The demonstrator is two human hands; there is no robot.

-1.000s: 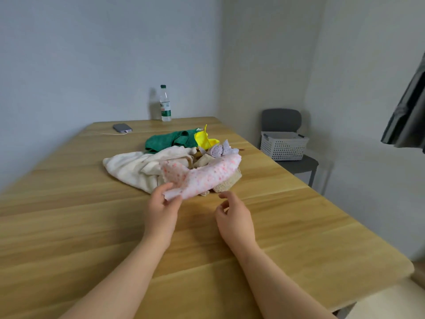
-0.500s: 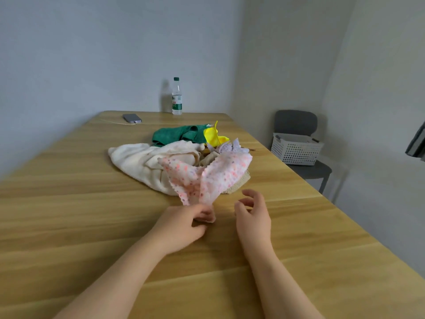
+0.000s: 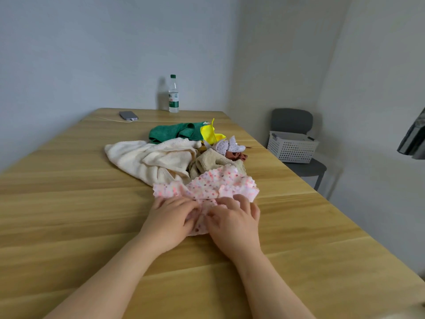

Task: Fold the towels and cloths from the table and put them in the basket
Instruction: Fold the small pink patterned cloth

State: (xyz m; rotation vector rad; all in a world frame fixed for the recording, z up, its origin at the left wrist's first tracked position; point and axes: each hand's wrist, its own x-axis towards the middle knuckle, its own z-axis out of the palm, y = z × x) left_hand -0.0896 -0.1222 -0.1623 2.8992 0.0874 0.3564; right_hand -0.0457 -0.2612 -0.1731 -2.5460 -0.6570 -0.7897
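My right hand (image 3: pixel 232 221) has joined my left hand (image 3: pixel 170 217) on the thin pink dotted cloth (image 3: pixel 213 187), which has come nearer to me. Both hands pinch its near edge with curled fingers, I think to find the corners and spread it flat on the wooden table (image 3: pixel 69 203) before folding. Behind lie the cream fluffy towel (image 3: pixel 149 157) and the green cloth (image 3: pixel 174 133). The white perforated plastic basket (image 3: pixel 292 148) stands on the grey chair (image 3: pixel 292 120), well apart.

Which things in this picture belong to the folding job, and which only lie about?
Job: pink dotted cloth, held by left hand and right hand; cream towel; green cloth; yellow cloth; beige cloth; lilac cloth; basket.
Lying about: water bottle; phone; chair under the basket.
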